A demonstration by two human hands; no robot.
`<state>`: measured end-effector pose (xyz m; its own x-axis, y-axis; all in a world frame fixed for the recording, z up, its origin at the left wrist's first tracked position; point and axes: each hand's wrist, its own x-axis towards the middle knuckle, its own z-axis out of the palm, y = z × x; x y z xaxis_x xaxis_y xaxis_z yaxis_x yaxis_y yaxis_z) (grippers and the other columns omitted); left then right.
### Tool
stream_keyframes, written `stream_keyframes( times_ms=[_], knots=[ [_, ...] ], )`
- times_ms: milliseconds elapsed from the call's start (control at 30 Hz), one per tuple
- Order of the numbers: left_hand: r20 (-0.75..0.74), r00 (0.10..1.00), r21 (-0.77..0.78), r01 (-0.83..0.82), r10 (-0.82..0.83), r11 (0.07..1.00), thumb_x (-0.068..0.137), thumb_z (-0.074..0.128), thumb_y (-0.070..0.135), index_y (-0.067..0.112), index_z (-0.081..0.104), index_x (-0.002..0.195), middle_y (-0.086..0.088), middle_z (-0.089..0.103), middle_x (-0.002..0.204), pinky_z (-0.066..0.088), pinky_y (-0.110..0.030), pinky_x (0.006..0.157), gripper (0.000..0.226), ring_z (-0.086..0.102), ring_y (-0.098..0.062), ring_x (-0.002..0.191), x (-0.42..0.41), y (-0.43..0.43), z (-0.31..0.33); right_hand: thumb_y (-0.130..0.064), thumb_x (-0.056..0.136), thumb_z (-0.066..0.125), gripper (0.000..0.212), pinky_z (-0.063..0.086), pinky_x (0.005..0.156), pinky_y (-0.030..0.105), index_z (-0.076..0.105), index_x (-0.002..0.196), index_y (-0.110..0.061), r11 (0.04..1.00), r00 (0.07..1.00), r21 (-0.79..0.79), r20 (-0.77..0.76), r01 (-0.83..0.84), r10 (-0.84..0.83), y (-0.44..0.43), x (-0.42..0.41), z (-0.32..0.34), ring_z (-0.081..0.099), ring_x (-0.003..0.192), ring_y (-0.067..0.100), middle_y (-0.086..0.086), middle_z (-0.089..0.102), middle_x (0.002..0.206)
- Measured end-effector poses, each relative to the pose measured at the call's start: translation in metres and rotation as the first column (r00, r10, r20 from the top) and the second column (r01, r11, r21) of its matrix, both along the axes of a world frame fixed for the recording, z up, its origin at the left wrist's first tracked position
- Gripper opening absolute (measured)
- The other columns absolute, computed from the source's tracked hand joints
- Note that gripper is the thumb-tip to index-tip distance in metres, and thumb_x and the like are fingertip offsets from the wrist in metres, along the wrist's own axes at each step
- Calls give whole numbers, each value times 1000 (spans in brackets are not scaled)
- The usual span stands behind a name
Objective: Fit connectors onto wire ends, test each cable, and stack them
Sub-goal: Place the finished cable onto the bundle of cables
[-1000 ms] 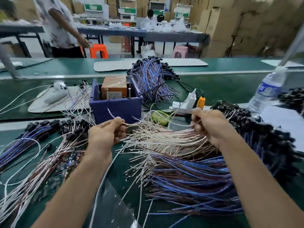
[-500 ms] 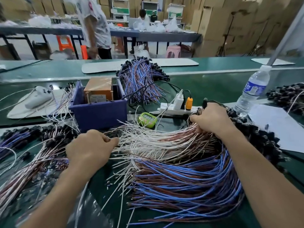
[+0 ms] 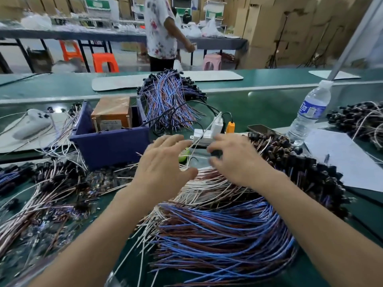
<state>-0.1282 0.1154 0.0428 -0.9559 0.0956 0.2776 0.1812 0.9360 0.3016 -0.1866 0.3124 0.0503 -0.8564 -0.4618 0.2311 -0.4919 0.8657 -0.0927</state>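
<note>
Left hand (image 3: 163,168) spread open, empty; right hand (image 3: 234,160) pinches a black connector (image 3: 215,152).

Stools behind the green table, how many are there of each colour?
Orange stools: 2, one nearer, one behind it
Pink stools: 1
Total: 3
</note>
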Motion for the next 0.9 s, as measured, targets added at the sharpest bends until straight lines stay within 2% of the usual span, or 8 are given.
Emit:
stream_keyframes(
  times_ms=[67,133,233,400,533,667,767,900],
  knots=[
    [204,979,-3,16,-15,1000,88,69,59,34,21,162,7,23,169,14,-35,125,92,20,-16,155,-9,1,-8,-45,102,50,39,34,108,35,64,131,-24,998,961,15,271,-67,60,0,-2,-4,54,123,23,-2,62,138],
    [276,961,65,17,-34,998,90,68,58,34,18,162,4,27,168,19,-36,123,91,28,-17,153,-11,0,-19,-42,108,38,31,34,111,43,62,123,-29,965,947,222,313,-141,66,8,0,-10,56,114,22,-5,64,129],
    [297,955,54,-19,2,998,94,58,62,35,41,155,3,51,154,36,-40,115,69,48,-21,139,-11,-2,-29,-29,109,37,26,36,105,47,58,122,-36,887,980,427,161,-177,118,25,1,-22,55,111,23,-11,60,110],
    [297,953,117,20,-55,993,99,54,57,34,67,132,8,69,131,49,-39,102,43,61,-18,120,-9,-6,-33,-34,110,31,29,30,110,51,56,124,-39,913,989,394,139,-104,53,24,-1,-29,53,118,26,-8,60,115],
    [237,971,250,-32,-29,968,100,58,50,35,63,139,8,63,141,45,-34,108,42,57,-16,130,-4,-11,-31,-33,111,26,38,11,119,47,63,109,-25,994,974,111,226,-18,-8,8,-4,-30,53,121,24,-6,65,114],
    [110,991,417,-120,81,901,97,64,37,39,76,117,7,77,109,45,-17,63,24,71,-18,88,0,-24,-23,-28,108,40,32,26,115,39,71,111,-20,975,970,-223,238,11,43,-36,12,-27,60,106,26,3,73,107],
    [61,986,470,-165,155,867,96,66,27,37,80,106,18,74,85,43,-19,60,20,63,2,67,9,-46,-16,-23,102,51,24,50,80,38,75,102,-23,919,945,-395,299,-3,132,-80,28,-22,64,83,21,2,73,88],
    [55,973,484,-223,225,846,93,65,17,32,82,99,18,76,82,51,-17,69,23,66,4,75,27,-88,-11,-17,97,53,27,44,62,32,63,74,-28,877,902,-476,350,-62,254,-142,46,-16,58,68,11,-6,66,72]
  ],
)
